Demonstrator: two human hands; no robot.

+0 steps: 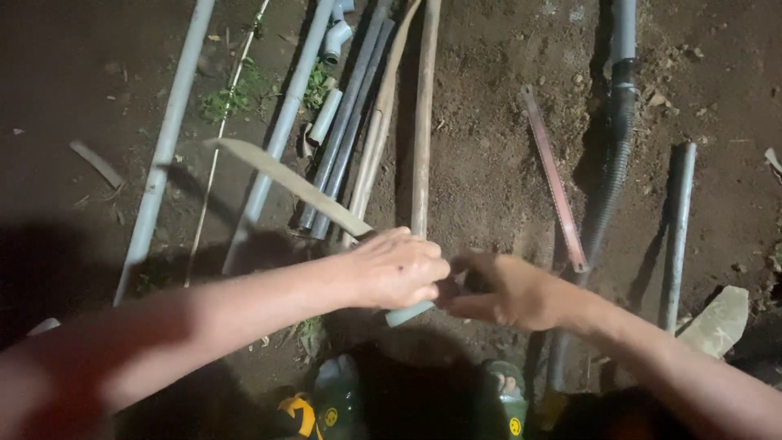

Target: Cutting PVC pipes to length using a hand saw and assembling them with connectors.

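Observation:
My left hand (395,269) is closed over a short pale pipe piece (409,313), whose end sticks out below the fingers. A long, slightly curved knife blade (285,179) runs from under that hand up to the left. My right hand (509,292) meets the left at the middle, fingers pinched on a dark knife handle (471,282) between the two hands. Where blade joins handle is hidden by my left hand.
Bare soil with several long grey pipes (167,138) and wooden poles (422,122) lying lengthwise. A reddish flat strip (554,179), a black corrugated hose (617,163), another grey pipe (679,228) and a pale stone (718,322) lie right. My sandalled feet (338,403) are below.

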